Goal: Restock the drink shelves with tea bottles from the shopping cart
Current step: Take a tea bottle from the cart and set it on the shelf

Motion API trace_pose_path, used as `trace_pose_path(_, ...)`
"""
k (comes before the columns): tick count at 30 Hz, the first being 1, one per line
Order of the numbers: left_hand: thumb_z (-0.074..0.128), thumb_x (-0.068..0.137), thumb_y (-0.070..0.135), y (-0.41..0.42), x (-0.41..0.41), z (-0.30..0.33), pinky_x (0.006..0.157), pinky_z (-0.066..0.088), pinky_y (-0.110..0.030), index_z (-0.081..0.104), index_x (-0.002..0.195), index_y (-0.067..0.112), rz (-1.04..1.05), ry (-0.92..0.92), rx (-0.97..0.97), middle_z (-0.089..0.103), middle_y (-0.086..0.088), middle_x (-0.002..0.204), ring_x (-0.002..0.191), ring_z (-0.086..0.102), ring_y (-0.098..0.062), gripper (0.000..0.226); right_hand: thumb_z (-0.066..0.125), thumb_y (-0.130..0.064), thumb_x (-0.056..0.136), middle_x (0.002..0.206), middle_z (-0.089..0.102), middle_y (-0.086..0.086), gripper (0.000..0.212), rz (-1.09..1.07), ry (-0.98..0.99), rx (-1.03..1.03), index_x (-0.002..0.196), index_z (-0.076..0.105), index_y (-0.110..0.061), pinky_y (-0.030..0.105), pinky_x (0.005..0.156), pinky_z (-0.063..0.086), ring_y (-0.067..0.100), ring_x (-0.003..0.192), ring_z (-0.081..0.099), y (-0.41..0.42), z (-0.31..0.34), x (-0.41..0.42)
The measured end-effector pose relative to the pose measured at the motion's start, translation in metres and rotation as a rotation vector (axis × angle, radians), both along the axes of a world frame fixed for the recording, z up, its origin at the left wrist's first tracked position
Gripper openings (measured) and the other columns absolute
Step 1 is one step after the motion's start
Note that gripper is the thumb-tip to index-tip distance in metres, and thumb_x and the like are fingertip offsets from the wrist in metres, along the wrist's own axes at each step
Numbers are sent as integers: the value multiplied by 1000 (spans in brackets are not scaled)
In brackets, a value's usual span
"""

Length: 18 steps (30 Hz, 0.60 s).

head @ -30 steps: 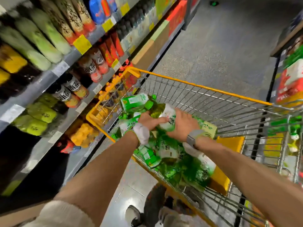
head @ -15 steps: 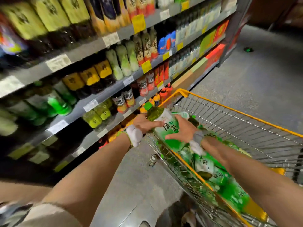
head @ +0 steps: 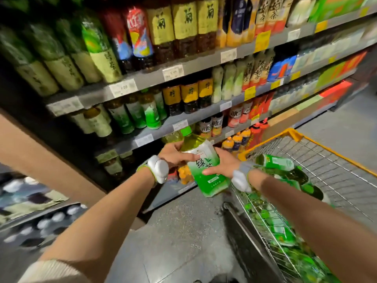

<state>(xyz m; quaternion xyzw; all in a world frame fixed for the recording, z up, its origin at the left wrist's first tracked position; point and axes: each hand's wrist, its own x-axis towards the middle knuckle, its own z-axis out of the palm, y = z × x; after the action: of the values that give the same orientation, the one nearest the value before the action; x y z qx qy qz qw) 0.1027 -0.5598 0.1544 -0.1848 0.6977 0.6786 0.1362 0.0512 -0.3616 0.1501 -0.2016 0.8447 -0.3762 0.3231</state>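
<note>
Green tea bottle (head: 204, 166) held in both hands, tilted, green cap (head: 186, 131) pointing up toward shelves (head: 155, 77). Left hand (head: 173, 154) grips bottle's upper part; right hand (head: 221, 165) grips lower label side. Bottle hangs between shelves and shopping cart (head: 318, 152), above floor (head: 183, 231). Cart right of bottle, more green bottles (head: 285, 170) lying inside. Shelves behind bottle, rows of drinks, price tags (head: 123, 88) on edges.

both bare forearms reach forward, each wrist wearing a white band. the left hand (head: 173, 154) and right hand (head: 221, 165) curl their fingers inward toward each other, both grips closed from opposite sides.
</note>
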Motion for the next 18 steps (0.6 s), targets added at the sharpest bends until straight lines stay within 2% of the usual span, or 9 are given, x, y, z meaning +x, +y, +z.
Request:
trace_pose_path(2,94,48,23,-20,8,1,98,49,-50,72,102,10,45,7,2,72,-13,108,105,67,-32,60,86,-39,58,117,65,-4,80,30,-9,-14,126,50,-18,38,93,52,14,106,63,-24,-6,-3)
trace_pose_path(4,85,64,5,-30,13,1,98,50,-49,70,101,5,91,16,39,71,-16,109,104,66,-33,40,84,-27,68,114,62,-7,71,61,-14,-8,128,48,-17,27,88,50,10,104,60,-41,-6,-3)
trace_pose_path(6,75,71,-9,-50,14,-10,97,50,-50,66,106,-4,168,-1,71,67,-23,112,106,64,-38,36,82,-21,71,114,62,-4,67,106,-17,13,129,48,-16,26,86,48,11,104,59,-66,-16,-10)
trace_pose_path(9,74,72,-11,-67,14,-27,99,47,-54,62,110,-8,227,-14,82,64,-28,116,108,62,-40,40,83,-25,69,117,65,1,66,154,-39,36,125,50,-16,34,92,51,17,108,62,-89,-36,-19)
trace_pose_path(12,73,73,-11,-82,16,-44,90,54,-44,65,103,-3,277,-47,102,66,-23,110,101,63,-34,33,81,-24,72,110,62,-4,59,240,-58,39,123,52,-17,26,85,47,12,102,60,-110,-52,-28)
trace_pose_path(14,73,73,-11,-94,15,-60,85,57,-37,64,108,-6,325,-67,109,67,-23,109,96,67,-30,36,80,-24,74,111,62,-4,59,301,-67,56,124,52,-16,23,83,45,10,100,58,-128,-65,-33)
trace_pose_path(16,72,74,-12,-105,14,-80,79,60,-33,62,112,-9,368,-86,130,68,-21,105,83,71,-24,39,80,-25,74,115,63,-1,60,328,-95,69,125,52,-16,23,82,45,12,102,59,-143,-87,-40)
trace_pose_path(18,73,73,-11,-116,11,-100,80,60,-34,63,111,-9,393,-106,140,69,-21,105,81,71,-23,39,80,-24,74,117,65,1,58,345,-101,62,125,53,-17,23,83,46,12,102,60,-155,-108,-45)
